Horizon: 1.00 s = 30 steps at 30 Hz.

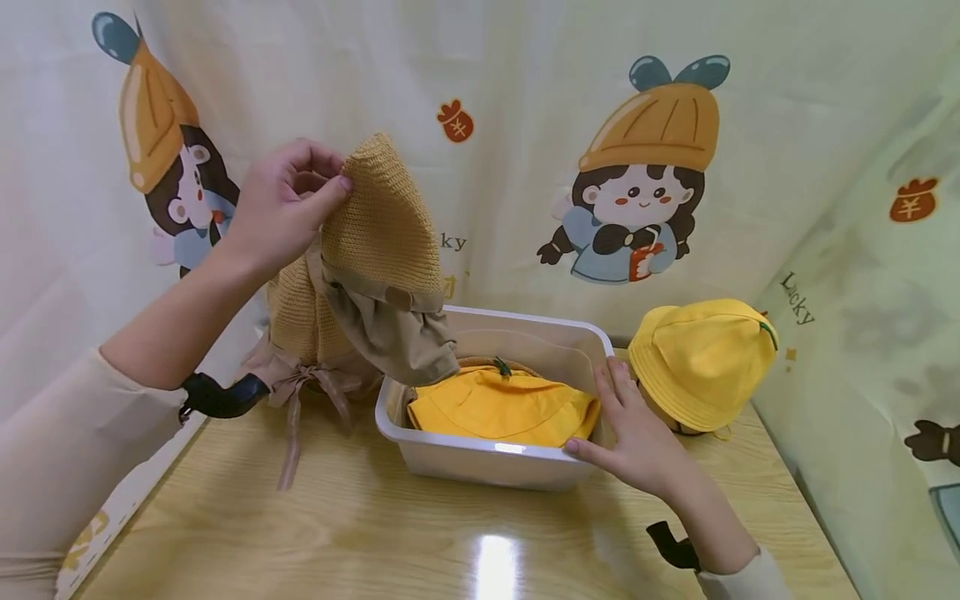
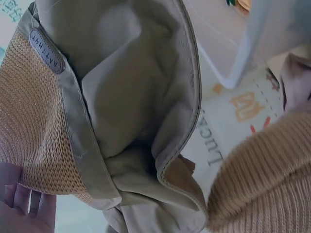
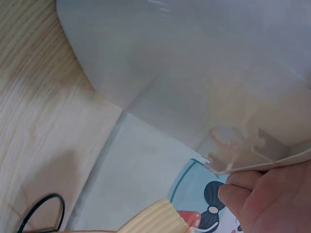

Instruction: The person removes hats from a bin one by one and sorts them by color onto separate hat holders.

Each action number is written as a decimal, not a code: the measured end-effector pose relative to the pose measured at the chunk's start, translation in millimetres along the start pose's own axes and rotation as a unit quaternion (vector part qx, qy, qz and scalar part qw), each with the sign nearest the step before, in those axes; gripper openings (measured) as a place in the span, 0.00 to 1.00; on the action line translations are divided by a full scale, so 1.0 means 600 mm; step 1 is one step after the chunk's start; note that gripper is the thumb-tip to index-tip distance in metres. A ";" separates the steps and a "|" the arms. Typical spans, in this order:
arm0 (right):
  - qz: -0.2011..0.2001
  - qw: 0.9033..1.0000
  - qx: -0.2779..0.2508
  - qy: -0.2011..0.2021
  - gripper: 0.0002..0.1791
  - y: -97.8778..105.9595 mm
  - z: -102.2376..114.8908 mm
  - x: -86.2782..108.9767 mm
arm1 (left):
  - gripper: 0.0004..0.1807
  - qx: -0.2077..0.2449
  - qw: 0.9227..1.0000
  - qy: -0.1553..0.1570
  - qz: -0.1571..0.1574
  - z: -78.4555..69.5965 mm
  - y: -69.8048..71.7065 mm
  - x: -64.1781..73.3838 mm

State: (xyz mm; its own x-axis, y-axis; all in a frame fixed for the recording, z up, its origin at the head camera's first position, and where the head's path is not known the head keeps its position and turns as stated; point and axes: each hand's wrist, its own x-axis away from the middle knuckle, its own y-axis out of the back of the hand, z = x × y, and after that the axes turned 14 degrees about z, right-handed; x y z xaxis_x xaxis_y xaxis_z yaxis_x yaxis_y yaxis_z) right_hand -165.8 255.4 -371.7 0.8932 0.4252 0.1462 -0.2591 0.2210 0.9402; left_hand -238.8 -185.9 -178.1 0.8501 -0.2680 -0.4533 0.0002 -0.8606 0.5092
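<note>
In the head view my left hand (image 1: 292,200) pinches the crown of a tan woven hat (image 1: 386,225) between thumb and fingers. The hat hangs with its soft khaki cloth brim (image 1: 405,337) overlapping the left end of a white plastic bin (image 1: 495,467). A dark label shows on its band (image 2: 77,121) in the left wrist view. At the bin's right front corner my right hand (image 1: 637,442) rests on the rim with fingers spread. Inside the bin lies a yellow cloth hat (image 1: 502,408) with a green stem, a brown edge showing behind it.
Left of the bin stands another tan knitted hat (image 1: 303,312) with a mauve ribbon (image 1: 296,387) tied in a bow. A yellow bucket hat (image 1: 701,362) stands to the right on the wooden table (image 1: 337,533). Printed curtains (image 1: 510,50) close in the back and sides.
</note>
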 end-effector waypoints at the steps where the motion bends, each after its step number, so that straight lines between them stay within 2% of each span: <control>1: 0.002 1.000 0.001 0.001 0.63 0.002 0.000 0.000 | 0.06 -0.003 1.000 0.002 -0.006 0.007 0.006 -0.002; 9: 0.012 1.000 0.010 0.000 0.61 0.006 0.001 -0.002 | 0.05 0.000 0.998 0.010 -0.063 0.047 0.045 -0.021; 15: 0.015 1.000 0.014 0.001 0.59 0.002 0.003 -0.007 | 0.06 -0.013 0.997 0.010 -0.080 0.073 0.064 -0.033; 20: 0.035 0.999 0.017 0.005 0.59 0.009 0.005 -0.007 | 0.06 -0.030 0.996 0.037 -0.074 0.091 0.066 -0.035; 23: 0.069 0.997 0.024 0.006 0.58 0.029 0.012 -0.005 | 0.07 -0.040 0.996 0.052 -0.063 0.104 0.067 -0.032; 26: 0.102 0.994 0.037 0.025 0.57 0.068 0.025 -0.007 | 0.07 -0.047 0.996 0.054 -0.060 0.112 0.068 -0.029; 28: 0.118 0.991 0.034 0.048 0.54 0.098 0.037 -0.014 | 0.08 -0.050 0.996 0.049 -0.064 0.115 0.069 -0.027; 30: 0.127 0.988 0.029 0.088 0.49 0.127 0.054 -0.032 | 0.08 -0.049 0.995 0.045 -0.069 0.117 0.071 -0.025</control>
State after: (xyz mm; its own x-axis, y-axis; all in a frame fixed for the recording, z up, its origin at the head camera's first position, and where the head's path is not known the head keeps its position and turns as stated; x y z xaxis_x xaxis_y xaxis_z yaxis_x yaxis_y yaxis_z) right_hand -190.5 235.7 -293.1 0.7233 0.6072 0.3288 -0.4409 0.0396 0.8967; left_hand -288.5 -248.8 -201.2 0.8826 -0.1068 -0.4579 0.1675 -0.8385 0.5185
